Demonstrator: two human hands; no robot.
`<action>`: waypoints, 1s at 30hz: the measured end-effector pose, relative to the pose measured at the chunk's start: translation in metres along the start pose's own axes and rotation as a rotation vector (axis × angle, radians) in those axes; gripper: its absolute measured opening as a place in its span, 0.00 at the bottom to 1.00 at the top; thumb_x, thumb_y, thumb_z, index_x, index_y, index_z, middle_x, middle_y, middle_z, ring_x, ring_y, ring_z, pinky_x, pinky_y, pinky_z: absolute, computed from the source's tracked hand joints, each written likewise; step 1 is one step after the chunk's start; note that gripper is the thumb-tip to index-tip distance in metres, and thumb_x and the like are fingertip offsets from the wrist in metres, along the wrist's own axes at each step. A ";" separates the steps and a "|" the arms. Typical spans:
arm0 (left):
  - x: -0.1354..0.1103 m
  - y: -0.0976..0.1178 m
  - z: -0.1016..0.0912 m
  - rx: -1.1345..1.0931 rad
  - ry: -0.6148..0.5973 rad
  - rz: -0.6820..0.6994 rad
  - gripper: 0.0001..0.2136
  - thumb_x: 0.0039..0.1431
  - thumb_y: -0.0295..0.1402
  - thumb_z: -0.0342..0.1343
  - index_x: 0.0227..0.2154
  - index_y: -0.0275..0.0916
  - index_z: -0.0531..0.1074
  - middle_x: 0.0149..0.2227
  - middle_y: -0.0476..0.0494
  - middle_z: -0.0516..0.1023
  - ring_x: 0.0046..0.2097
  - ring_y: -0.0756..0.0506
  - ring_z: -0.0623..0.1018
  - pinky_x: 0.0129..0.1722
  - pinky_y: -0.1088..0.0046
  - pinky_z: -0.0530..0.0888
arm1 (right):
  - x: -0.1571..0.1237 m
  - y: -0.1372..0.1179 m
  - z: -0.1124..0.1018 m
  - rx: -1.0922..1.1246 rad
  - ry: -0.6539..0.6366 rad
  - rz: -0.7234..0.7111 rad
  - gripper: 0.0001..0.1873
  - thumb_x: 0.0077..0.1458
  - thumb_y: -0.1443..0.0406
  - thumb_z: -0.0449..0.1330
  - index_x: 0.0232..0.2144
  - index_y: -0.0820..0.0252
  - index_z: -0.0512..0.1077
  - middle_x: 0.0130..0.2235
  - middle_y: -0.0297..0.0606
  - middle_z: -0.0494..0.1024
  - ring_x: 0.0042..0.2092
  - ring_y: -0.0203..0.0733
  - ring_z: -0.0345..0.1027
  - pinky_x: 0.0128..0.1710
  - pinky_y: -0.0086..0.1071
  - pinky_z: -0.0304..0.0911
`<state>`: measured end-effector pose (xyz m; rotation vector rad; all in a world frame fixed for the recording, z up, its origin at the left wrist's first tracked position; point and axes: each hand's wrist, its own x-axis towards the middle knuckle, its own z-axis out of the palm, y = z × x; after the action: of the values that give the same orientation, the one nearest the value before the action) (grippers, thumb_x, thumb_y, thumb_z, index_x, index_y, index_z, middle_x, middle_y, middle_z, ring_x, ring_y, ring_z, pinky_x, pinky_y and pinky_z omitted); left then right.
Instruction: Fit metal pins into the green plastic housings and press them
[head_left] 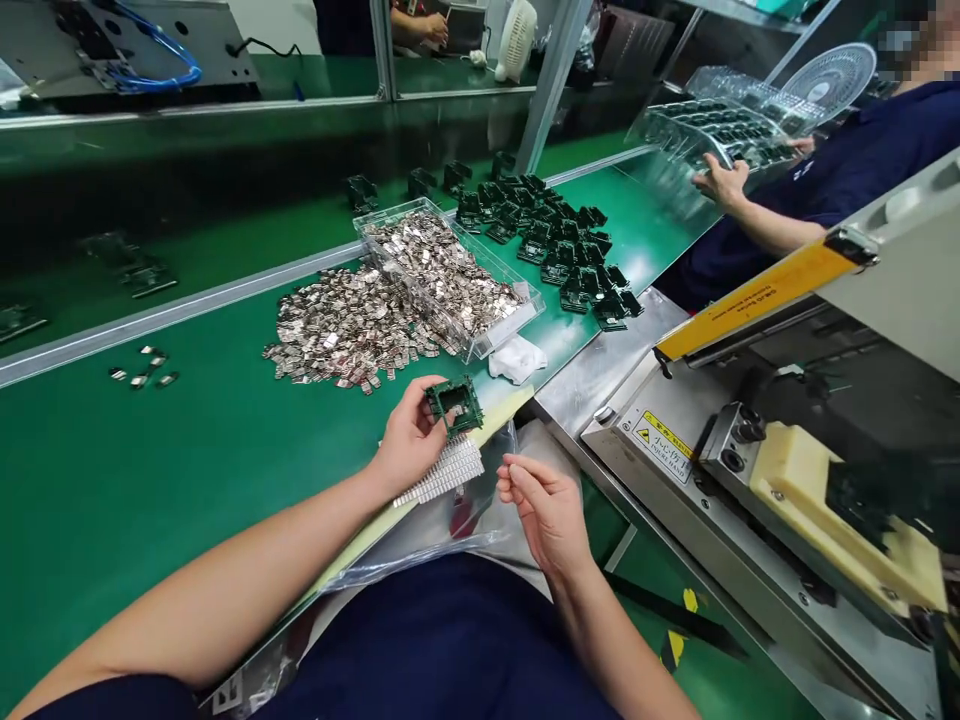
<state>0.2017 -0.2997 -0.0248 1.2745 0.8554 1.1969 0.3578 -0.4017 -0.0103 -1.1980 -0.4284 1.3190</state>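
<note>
We get bright, even light from above; shadows soft, faint one under left hand point(409, 440) on green belt point(150, 450). Glare on metal clips point(337, 335), clear tray point(525, 305), steel plate point(600, 370) mid frame. Green part point(454, 403) in that hand sharp. Edges bend hard, wide-angle; top bg softer; upper right corner pixelated.

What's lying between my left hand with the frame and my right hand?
In the head view, a ribbed silvery strip lies between the left hand and the right hand, over a clear plastic bag. The left hand holds the dark frame.
</note>
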 end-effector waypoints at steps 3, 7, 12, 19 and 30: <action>0.000 0.002 0.000 0.030 0.007 0.023 0.19 0.55 0.42 0.61 0.45 0.39 0.65 0.31 0.49 0.70 0.30 0.51 0.71 0.31 0.76 0.74 | 0.000 -0.005 0.006 -0.072 -0.018 -0.030 0.15 0.40 0.58 0.74 0.30 0.60 0.82 0.30 0.42 0.81 0.28 0.36 0.73 0.28 0.29 0.71; -0.005 0.008 0.003 0.021 0.018 0.042 0.18 0.56 0.41 0.60 0.45 0.39 0.65 0.30 0.50 0.70 0.29 0.52 0.70 0.30 0.77 0.73 | 0.002 -0.007 0.007 -0.210 0.038 -0.146 0.16 0.43 0.59 0.73 0.36 0.58 0.81 0.33 0.41 0.82 0.31 0.40 0.76 0.34 0.34 0.74; -0.018 0.009 0.011 -0.004 0.037 0.028 0.15 0.60 0.38 0.57 0.47 0.41 0.64 0.34 0.48 0.70 0.33 0.51 0.71 0.33 0.76 0.73 | 0.008 -0.011 0.010 -0.463 0.106 -0.396 0.10 0.52 0.58 0.66 0.33 0.59 0.77 0.32 0.40 0.79 0.34 0.43 0.75 0.37 0.39 0.72; -0.031 0.010 0.021 0.008 0.051 0.063 0.14 0.62 0.36 0.55 0.49 0.43 0.62 0.37 0.47 0.71 0.34 0.50 0.72 0.34 0.76 0.72 | 0.013 -0.003 0.040 -0.603 0.036 -0.714 0.04 0.58 0.63 0.59 0.33 0.58 0.73 0.52 0.46 0.68 0.57 0.49 0.62 0.57 0.46 0.58; -0.038 0.020 0.023 0.015 0.031 0.116 0.14 0.62 0.34 0.55 0.49 0.44 0.62 0.41 0.46 0.72 0.38 0.50 0.76 0.39 0.73 0.75 | 0.014 0.014 0.053 -0.560 0.096 -0.694 0.05 0.55 0.63 0.62 0.30 0.58 0.72 0.54 0.46 0.67 0.58 0.50 0.61 0.57 0.46 0.58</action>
<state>0.2116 -0.3441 -0.0074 1.3353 0.8234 1.3067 0.3109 -0.3694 -0.0067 -1.3774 -1.0804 0.5451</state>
